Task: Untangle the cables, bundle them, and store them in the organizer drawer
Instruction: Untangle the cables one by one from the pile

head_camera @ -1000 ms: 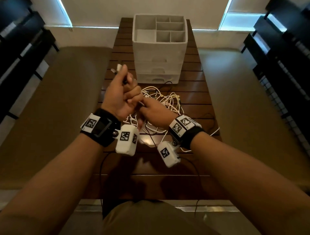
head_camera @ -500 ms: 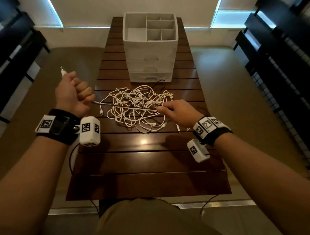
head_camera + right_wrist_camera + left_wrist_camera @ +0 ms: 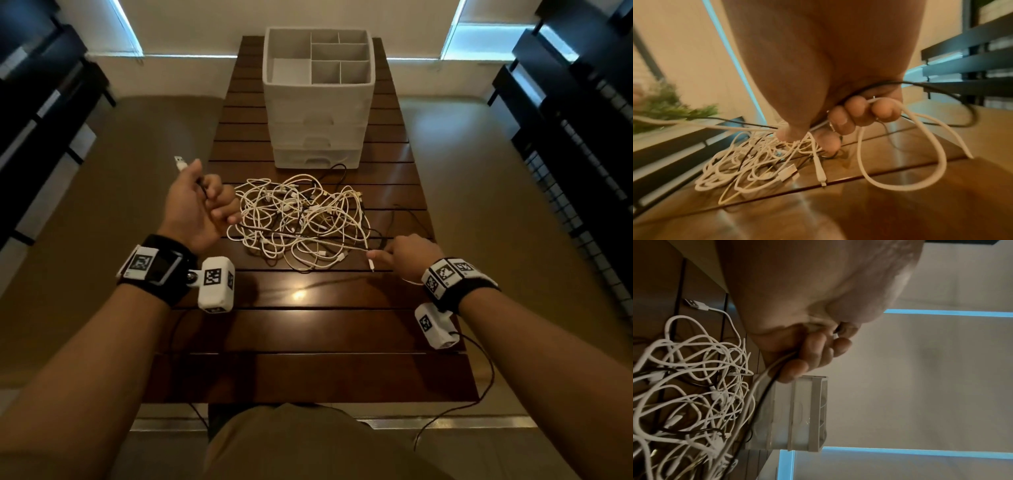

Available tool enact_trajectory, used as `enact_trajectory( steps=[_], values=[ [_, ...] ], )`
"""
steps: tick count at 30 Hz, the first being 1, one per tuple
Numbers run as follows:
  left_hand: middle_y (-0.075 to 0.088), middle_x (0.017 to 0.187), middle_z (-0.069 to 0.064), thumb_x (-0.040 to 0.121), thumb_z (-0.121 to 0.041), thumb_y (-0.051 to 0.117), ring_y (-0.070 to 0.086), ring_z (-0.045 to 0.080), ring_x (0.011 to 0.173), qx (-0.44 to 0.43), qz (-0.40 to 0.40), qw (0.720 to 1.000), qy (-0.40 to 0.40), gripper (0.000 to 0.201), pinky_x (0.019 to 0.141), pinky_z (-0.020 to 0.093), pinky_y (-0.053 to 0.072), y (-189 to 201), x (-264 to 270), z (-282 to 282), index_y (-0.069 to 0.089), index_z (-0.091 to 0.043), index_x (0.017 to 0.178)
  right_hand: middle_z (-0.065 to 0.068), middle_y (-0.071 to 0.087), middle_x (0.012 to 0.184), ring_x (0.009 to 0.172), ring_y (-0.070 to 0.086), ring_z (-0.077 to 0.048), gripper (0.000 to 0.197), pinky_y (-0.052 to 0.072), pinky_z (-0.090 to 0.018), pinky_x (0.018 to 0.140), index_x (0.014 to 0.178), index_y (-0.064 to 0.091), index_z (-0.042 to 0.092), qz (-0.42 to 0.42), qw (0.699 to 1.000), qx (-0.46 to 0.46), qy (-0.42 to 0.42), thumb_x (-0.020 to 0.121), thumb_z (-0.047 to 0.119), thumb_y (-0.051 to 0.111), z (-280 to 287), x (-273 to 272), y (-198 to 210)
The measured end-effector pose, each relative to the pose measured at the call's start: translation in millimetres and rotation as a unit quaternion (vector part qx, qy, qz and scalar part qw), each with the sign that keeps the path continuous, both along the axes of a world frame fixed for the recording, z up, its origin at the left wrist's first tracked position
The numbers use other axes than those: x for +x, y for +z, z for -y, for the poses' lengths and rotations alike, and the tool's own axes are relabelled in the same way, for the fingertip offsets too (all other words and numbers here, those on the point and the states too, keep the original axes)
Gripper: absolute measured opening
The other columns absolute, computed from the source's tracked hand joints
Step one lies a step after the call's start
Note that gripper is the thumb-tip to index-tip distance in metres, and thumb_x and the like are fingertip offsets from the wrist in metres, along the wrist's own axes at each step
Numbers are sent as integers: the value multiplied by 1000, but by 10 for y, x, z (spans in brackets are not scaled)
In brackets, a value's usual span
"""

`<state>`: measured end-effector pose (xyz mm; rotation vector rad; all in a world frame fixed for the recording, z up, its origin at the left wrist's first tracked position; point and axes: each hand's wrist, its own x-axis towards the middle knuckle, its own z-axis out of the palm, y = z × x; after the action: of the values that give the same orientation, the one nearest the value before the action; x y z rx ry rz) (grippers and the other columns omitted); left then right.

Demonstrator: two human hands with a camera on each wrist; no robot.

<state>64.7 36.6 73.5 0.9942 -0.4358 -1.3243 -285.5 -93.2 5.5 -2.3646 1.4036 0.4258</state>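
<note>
At the left edge of the slatted table [image 3: 308, 329], the left hand [image 3: 197, 209] is raised in a fist, its fingers [image 3: 818, 352] curled round a white cable and a black one, with a white USB plug [image 3: 179, 162] sticking out past the thumb and pointing up and to the far left. At the right edge, the right hand [image 3: 406, 257] sits low over the wood, fingers [image 3: 840, 120] curled round white and black cable; a white connector [image 3: 370, 263] pokes from the grip, pointing near. A white loop [image 3: 900, 162] hangs below that hand. Between the hands, the tangle [image 3: 301, 222] of mostly white cables lies on the table's middle, with a taut strand running left to right across it from fist to fist. Just beyond the tangle stands the white organizer [image 3: 317, 102], its three drawers closed and facing near, its divided top tray open.
</note>
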Motion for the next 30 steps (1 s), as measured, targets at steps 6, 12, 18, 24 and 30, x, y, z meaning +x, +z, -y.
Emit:
enact_trajectory(
  steps=[6, 12, 18, 24, 30],
  values=[
    [15, 48, -8, 107, -35, 44, 12, 10, 39, 106, 51, 978, 172, 52, 39, 20, 11, -53, 246, -53, 27, -27, 58, -6, 70, 88, 78, 67, -25, 49, 58, -46, 82, 87, 64, 22, 25, 999, 33, -14, 107, 57, 36, 66, -131, -51],
    [19, 47, -7, 106, -39, 57, 16, 10, 37, 120, 158, 968, 152, 52, 43, 19, 14, -215, 114, 27, 32, -25, 62, -5, 62, 87, 79, 62, -24, 62, 55, -38, 73, 84, 61, 15, -97, 993, -67, -3, 101, 70, 39, 41, 103, 248],
    [20, 48, -6, 110, -42, 41, 15, 9, 37, 97, 177, 978, 47, 52, 44, 20, 9, -60, 7, 50, 65, -13, 74, 0, 65, 74, 73, 64, -17, 59, 55, -38, 82, 75, 65, 17, -18, 988, 120, 95, 100, 68, 46, -165, 382, 328],
    [19, 55, -5, 111, -46, 42, 15, 9, 41, 100, 210, 972, -38, 52, 41, 19, 13, -71, -280, 73, 72, -6, 96, 0, 63, 86, 75, 59, -12, 65, 52, -34, 77, 110, 71, 14, 105, 965, 239, 2, 108, 62, 27, -357, 637, 272],
    [21, 50, -7, 111, -45, 41, 16, 8, 38, 103, 194, 976, -9, 52, 40, 18, 12, -18, -164, -5, 71, -8, 91, -16, 59, 126, 113, 63, -37, 27, 55, -47, 94, 125, 56, 10, 76, 984, -41, -158, 98, 17, 56, 64, 180, -112]
  ],
)
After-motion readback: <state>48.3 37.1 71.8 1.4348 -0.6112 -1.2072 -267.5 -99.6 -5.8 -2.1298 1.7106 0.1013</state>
